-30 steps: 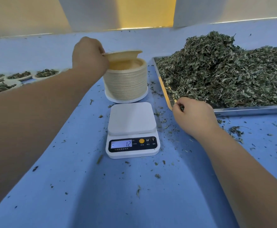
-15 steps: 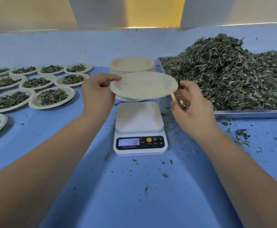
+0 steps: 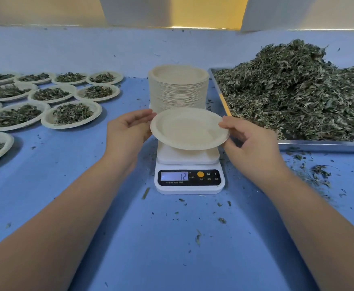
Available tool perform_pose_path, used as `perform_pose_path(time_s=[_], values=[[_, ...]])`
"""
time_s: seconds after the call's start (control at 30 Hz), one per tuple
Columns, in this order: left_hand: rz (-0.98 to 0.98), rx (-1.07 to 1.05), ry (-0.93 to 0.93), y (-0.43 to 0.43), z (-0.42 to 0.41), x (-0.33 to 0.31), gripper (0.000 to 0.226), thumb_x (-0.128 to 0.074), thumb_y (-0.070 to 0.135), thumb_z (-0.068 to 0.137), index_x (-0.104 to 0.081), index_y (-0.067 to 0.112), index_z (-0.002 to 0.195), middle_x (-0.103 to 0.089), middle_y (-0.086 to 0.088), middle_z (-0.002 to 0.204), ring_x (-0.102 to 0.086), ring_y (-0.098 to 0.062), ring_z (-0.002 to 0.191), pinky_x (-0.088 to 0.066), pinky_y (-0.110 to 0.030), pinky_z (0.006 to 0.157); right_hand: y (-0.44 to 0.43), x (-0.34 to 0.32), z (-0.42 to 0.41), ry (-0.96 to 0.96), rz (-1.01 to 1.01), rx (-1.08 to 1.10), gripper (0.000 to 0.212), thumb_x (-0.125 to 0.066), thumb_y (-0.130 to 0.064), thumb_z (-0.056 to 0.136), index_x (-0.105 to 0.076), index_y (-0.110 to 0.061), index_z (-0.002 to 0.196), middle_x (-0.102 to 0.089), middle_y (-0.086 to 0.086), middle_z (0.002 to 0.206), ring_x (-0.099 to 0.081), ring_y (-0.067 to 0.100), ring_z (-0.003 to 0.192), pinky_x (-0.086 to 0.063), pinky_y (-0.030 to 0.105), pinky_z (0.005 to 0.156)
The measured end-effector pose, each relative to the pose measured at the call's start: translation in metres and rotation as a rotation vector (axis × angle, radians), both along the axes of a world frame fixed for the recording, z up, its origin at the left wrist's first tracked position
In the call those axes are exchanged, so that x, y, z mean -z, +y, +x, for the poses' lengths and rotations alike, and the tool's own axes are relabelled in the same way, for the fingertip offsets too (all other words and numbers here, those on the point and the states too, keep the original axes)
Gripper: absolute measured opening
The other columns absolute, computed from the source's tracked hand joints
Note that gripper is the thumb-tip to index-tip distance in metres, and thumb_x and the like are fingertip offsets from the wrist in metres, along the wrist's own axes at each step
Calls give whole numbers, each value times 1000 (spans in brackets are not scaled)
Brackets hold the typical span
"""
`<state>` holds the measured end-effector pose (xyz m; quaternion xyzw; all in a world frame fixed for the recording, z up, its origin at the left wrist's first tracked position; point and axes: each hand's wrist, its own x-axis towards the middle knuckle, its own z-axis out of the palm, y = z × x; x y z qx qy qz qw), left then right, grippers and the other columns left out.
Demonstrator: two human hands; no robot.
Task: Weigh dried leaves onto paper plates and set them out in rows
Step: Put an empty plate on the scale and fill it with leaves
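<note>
Just over the scale (image 3: 189,181) we hold an empty paper plate (image 3: 189,129) by its rim, our left hand (image 3: 127,133) pinching the left edge and our right hand (image 3: 254,143) the right (whether it touches the platform we cannot tell). The display reads 12. Behind stands the stack of plates (image 3: 178,89). To the right, dried leaves (image 3: 298,91) are heaped in a metal tray (image 3: 319,144). To the left, filled plates (image 3: 71,114) lie in rows on the blue table (image 3: 172,238).

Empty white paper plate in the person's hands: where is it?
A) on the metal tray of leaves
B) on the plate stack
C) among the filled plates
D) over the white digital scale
D: the left hand and right hand pinch the empty white paper plate by its rim over the white digital scale.
</note>
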<state>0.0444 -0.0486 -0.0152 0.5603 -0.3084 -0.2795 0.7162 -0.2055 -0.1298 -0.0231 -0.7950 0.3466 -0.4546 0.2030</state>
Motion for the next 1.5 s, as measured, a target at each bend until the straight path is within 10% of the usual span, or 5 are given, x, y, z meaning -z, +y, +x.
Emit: perform_pose_path(time_s=[0.37, 0.77, 1.07, 1.23, 1.5], values=[[106, 6, -73, -1, 10, 16, 38, -56, -17, 90, -73, 14, 105, -81, 5, 93, -77, -10, 94, -59, -18, 79, 1, -4, -4, 233, -73, 21, 53, -46, 11, 91, -65, -21, 129, -73, -3, 111, -65, -1, 103, -49, 10, 93], [54, -74, 71, -7, 17, 22, 27, -45, 3, 96, -66, 12, 82, -74, -12, 90, -73, -31, 99, -60, -46, 95, -34, -31, -7, 360, -181, 346, 24, -50, -15, 93, -71, -17, 104, -68, 1, 79, -58, 22, 70, -47, 33, 63], [122, -49, -46, -8, 13, 24, 26, -48, 8, 93, -72, 12, 83, -78, -6, 92, -74, -22, 95, -59, -34, 80, -94, -39, 13, 969, 428, 296, 86, -9, -70, 100, -39, -9, 153, -45, 17, 153, -47, 37, 134, -40, 45, 105], [121, -49, -64, -7, 12, 23, 26, -48, 10, 91, -71, 15, 81, -78, 0, 85, -74, -16, 88, -55, -26, 71, -94, -33, 4, 971, 256, 279, 72, -15, -59, 106, -57, -10, 74, -57, 12, 73, -54, 26, 69, -37, 34, 61], [107, -49, -119, -8, 12, 26, 25, -47, 16, 86, -71, 17, 77, -76, 8, 77, -71, -4, 75, -57, -30, 74, -83, -30, -22, 785, 91, 425, 61, -34, -67, 98, -57, -14, 78, -62, 7, 73, -58, 26, 66, -41, 30, 55]])
